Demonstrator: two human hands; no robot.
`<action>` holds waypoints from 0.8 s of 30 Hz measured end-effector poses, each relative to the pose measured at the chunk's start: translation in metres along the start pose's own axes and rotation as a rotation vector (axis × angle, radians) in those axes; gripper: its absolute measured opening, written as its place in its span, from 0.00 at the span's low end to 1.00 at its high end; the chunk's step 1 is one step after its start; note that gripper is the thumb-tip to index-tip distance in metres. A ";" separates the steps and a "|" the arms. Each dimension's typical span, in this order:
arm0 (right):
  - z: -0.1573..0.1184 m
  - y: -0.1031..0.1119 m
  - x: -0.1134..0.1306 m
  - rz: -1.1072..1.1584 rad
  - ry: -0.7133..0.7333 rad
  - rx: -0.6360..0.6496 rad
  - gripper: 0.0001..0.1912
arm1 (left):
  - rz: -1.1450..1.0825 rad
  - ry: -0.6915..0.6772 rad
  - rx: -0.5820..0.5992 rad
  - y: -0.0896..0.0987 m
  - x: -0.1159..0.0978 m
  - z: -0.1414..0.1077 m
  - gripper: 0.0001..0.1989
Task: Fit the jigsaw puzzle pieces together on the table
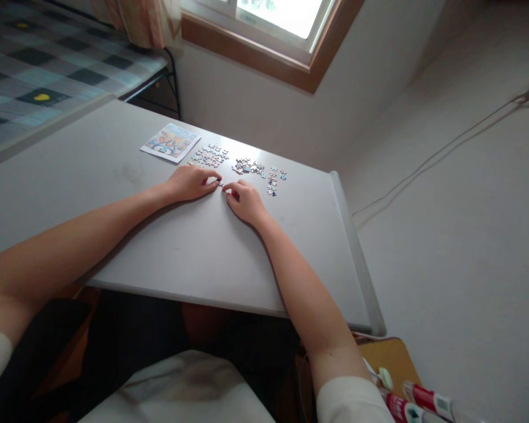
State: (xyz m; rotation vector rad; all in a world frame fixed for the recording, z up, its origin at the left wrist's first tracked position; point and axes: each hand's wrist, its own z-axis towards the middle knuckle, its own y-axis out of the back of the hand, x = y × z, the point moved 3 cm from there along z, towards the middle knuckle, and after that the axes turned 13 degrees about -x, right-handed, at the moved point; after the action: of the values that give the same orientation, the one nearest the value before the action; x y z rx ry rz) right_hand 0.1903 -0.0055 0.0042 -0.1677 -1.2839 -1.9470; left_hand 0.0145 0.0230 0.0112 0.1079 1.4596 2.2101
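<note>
My left hand (194, 183) rests on the grey table, thumb and forefinger closed at a small puzzle piece (221, 184). Just to the right, my right hand (243, 201) has its fingers curled, the fingertips near that same piece; whether they hold anything is too small to see. Beyond my left hand lies a spread of loose puzzle pieces (211, 155). A denser pile of pieces (248, 166) is behind my right hand, with a short column of pieces (271, 182) to its right. The colourful picture card (171, 142) lies flat at the back left.
The table (194, 252) ends at a raised right edge beside the wall. A checkered bed (70, 70) stands at the back left, below a curtain. Bottles with red labels (429, 399) lie low at the right, by a yellow stool (394, 358).
</note>
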 end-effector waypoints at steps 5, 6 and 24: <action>0.000 -0.001 -0.002 -0.002 0.001 0.001 0.12 | -0.007 0.006 -0.003 0.002 -0.001 0.000 0.21; 0.000 -0.002 -0.003 -0.004 0.003 0.001 0.12 | -0.012 0.004 0.000 0.002 -0.001 -0.001 0.21; 0.000 0.002 0.001 -0.023 -0.009 -0.002 0.13 | 0.045 -0.038 -0.044 0.000 -0.009 -0.003 0.19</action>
State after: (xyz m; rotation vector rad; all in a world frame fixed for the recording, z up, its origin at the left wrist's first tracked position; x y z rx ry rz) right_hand 0.1906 -0.0060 0.0063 -0.1635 -1.2944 -1.9694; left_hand 0.0217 0.0162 0.0117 0.1695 1.4007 2.2621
